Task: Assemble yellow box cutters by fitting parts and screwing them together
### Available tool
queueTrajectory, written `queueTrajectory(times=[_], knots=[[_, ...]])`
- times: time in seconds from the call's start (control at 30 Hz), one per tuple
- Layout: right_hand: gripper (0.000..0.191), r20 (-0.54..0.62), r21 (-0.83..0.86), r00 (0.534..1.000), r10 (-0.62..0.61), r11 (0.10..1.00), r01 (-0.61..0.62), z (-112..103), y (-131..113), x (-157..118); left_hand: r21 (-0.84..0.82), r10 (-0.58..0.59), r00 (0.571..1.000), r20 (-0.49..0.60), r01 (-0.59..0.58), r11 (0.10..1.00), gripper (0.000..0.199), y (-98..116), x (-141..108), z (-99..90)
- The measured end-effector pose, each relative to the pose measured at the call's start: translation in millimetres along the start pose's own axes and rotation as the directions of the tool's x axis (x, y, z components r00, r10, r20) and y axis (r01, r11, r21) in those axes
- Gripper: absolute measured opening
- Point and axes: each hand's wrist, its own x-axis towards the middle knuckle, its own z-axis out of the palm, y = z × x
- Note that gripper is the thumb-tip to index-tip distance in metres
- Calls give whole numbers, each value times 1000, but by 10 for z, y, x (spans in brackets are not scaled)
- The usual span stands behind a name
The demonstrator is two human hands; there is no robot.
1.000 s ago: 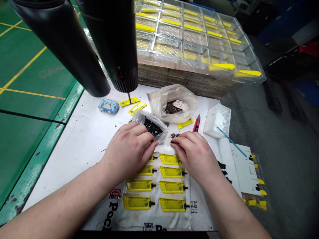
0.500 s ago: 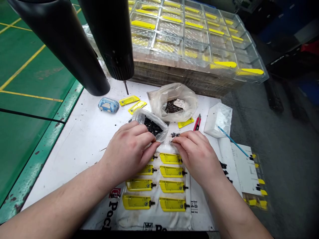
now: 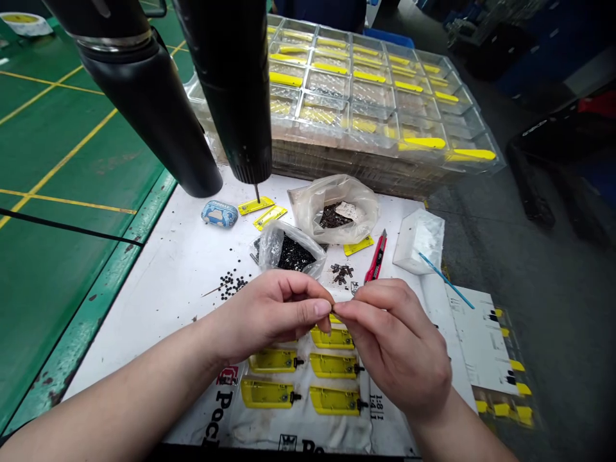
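Lifting yellow part [image 3: 334,319] between left hand [image 3: 272,314] and right hand [image 3: 394,340]

- Green painted floor [image 3: 58,269], ruled with yellow lines [image 3: 72,152]
- Grey concrete floor [image 3: 553,359] to the right (a little blurred toward the edge)
- White-topped work surface [image 3: 163,333] with a chipped green edge [image 3: 99,289]
- Dark equipment [image 3: 534,186] standing on the grey floor
- Blue [image 3: 524,70] and red [image 3: 597,102] shapes in the far right corner, too blurred to identify

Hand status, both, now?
Left hand: closed, pinching something hidden by the fingers.
Right hand: closed, pinching at the same spot; held item cannot be told.
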Motion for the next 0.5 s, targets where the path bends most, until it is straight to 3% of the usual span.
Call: queueTrajectory(times=[0.17,0.33,0.5], knots=[[32,-15,26,999,37,999,-37,7,-18,67,-69,34,995,-92,-40,997,35,10,22,49],[26,-30,23,988,152,988,-152,-39,-16,76,114,122,978,-171,-103,988,37,83,-11,55],[30,-27,73,986,167,984,-165,-40,-25,35,258,168,971,-168,-121,958,40,102,-24,68]])
